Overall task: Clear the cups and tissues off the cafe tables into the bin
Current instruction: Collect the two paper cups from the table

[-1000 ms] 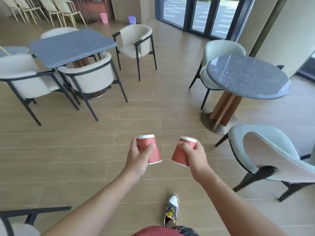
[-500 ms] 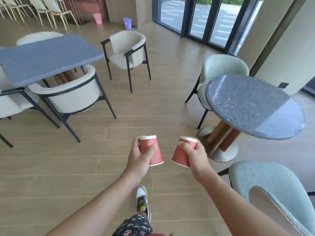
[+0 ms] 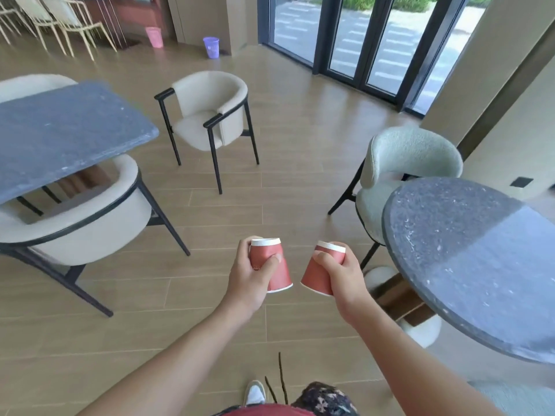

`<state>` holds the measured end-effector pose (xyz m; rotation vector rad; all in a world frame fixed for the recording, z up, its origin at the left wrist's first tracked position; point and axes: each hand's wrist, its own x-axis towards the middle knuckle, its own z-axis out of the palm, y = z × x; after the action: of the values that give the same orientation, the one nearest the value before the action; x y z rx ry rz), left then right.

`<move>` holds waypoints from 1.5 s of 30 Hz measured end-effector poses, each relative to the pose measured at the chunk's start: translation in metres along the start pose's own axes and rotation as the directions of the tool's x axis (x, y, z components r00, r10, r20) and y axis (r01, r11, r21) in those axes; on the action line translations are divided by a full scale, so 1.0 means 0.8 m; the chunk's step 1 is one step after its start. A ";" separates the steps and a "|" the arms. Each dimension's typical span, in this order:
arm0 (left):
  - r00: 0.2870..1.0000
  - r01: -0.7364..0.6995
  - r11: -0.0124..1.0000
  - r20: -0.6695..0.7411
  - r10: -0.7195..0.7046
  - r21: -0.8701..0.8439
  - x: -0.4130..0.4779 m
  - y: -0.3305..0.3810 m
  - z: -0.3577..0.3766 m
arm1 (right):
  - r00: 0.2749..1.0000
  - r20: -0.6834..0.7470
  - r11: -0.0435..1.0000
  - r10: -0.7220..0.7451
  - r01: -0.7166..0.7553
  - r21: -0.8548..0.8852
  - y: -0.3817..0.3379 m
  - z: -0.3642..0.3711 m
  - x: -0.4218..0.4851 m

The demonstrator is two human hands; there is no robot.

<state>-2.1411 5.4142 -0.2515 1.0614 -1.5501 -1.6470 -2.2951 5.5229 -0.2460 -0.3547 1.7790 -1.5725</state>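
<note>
My left hand (image 3: 250, 279) grips a red paper cup (image 3: 271, 265) held upside down, white rim toward me. My right hand (image 3: 342, 277) grips a second red paper cup (image 3: 318, 276), also inverted and tilted left. Both cups hang over the wooden floor in the middle of the head view, a short gap between them. Far ahead by the wall stand a purple bin (image 3: 211, 47) and a pink bin (image 3: 155, 36). No tissues show.
A rectangular grey table (image 3: 60, 136) with cream armchairs (image 3: 210, 115) is at the left. A round grey table (image 3: 480, 256) and a pale green chair (image 3: 411, 163) are close on the right. An open floor lane runs between them toward the bins. Glass doors (image 3: 360, 40) are at the back.
I have walked forward: both tables and the chairs have come closer and slid down the view, the bins look nearer. Both hands keep the same grip on their cups.
</note>
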 end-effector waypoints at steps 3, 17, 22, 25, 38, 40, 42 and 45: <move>1.000 0.010 1.000 0.009 -0.011 0.004 0.081 0.011 0.021 | 1.000 -0.011 1.000 -0.004 0.004 0.012 -0.027 0.014 0.079; 0.999 0.036 0.999 -0.031 -0.036 0.005 0.532 0.059 0.206 | 1.000 -0.011 0.998 -0.005 0.006 0.055 -0.185 -0.021 0.561; 0.997 0.043 0.999 -0.060 -0.045 -0.034 0.672 0.099 0.258 | 0.999 0.035 0.999 -0.019 0.018 0.031 -0.273 -0.021 0.709; 0.996 0.039 0.998 -0.082 -0.043 -0.046 0.752 0.110 0.278 | 0.998 0.057 1.000 -0.006 0.005 0.027 -0.303 -0.008 0.780; 0.999 0.047 0.997 -0.012 -0.048 -0.059 1.192 0.140 0.296 | 0.999 0.032 1.000 -0.012 0.011 0.014 -0.421 0.124 1.182; 0.999 0.041 0.998 0.000 -0.041 -0.053 1.262 0.158 0.294 | 0.999 0.028 0.999 -0.025 0.025 0.021 -0.451 0.145 1.240; 0.999 0.046 0.998 0.006 -0.046 -0.040 1.326 0.175 0.291 | 0.999 0.026 0.999 -0.024 0.023 0.028 -0.475 0.165 1.292; 0.999 0.038 0.999 0.008 -0.038 -0.036 1.406 0.190 0.294 | 1.000 0.026 0.999 -0.016 0.015 0.031 -0.500 0.192 1.365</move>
<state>-2.8935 4.5327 -0.2534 1.0730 -1.5075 -1.6998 -3.0573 4.6318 -0.2303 -0.3729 1.7342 -1.5973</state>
